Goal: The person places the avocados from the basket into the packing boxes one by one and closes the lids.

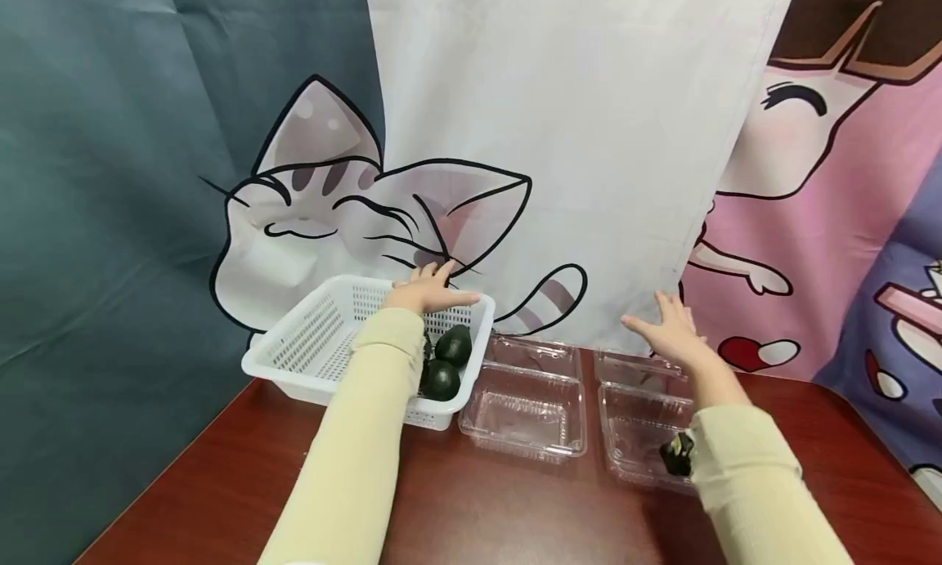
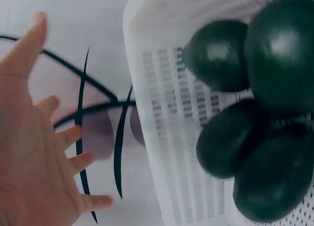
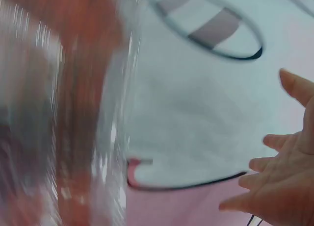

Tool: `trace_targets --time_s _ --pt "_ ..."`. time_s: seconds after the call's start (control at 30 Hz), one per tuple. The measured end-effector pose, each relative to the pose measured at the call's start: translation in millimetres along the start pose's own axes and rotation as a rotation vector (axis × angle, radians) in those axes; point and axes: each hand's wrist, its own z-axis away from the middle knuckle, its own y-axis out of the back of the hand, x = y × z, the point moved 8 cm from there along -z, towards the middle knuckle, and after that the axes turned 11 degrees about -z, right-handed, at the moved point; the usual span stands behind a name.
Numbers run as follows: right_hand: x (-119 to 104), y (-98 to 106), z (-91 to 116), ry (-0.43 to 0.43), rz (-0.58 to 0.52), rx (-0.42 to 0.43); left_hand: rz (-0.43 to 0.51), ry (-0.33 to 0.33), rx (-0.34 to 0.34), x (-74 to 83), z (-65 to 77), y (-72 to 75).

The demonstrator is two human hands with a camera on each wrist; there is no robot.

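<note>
My left hand (image 1: 429, 291), fingers spread and holding nothing, hovers above the far side of a white perforated basket (image 1: 294, 377). Several dark green avocados (image 1: 453, 346) lie at the basket's right end, partly hidden by my sleeve. The left wrist view shows the avocados (image 2: 267, 174) close together, with my left hand (image 2: 41, 152) beyond the basket wall. My right hand (image 1: 670, 332) is raised, its fingers apart, over the back of the right clear plastic container (image 1: 633, 426). In the right wrist view a blurred clear container (image 3: 93, 138) stands left of the empty hand (image 3: 287, 177).
Another clear container (image 1: 522, 410) with its lid part folded back sits between the basket and the right container. A small dark object (image 1: 677, 455) shows beside my right cuff; its kind is unclear. A printed cloth (image 1: 589, 140) hangs behind the reddish-brown table (image 1: 471, 516).
</note>
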Motion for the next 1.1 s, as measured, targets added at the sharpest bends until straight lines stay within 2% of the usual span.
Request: trace_targets --time_s 0.2,0.4,0.57,0.73,1.0,1.1 --pt "-9.3 -34.4 28.4 0.027 -0.204 0.004 0.037 -0.036 -0.123 -22.2 10.0 -11.1" --pt "-7.2 -66.5 51.0 -0.020 -0.282 0.036 0.068 -0.052 -0.158 -30.6 9.2 -21.5" --pt "-9.4 -91.6 58.5 0.023 -0.191 0.083 0.068 -0.077 -0.195 -31.6 9.1 -29.2" --pt "-12.6 -112.3 59.9 0.094 -0.063 0.099 0.045 -0.067 -0.215 -37.9 11.3 -36.1" --pt "-10.2 -117.0 65.1 0.148 0.112 0.118 0.095 -0.063 -0.232 -41.7 5.4 -44.8" --pt "-11.7 -118.8 63.5 0.180 0.138 0.130 0.114 -0.031 -0.246 -47.8 3.2 -46.5"
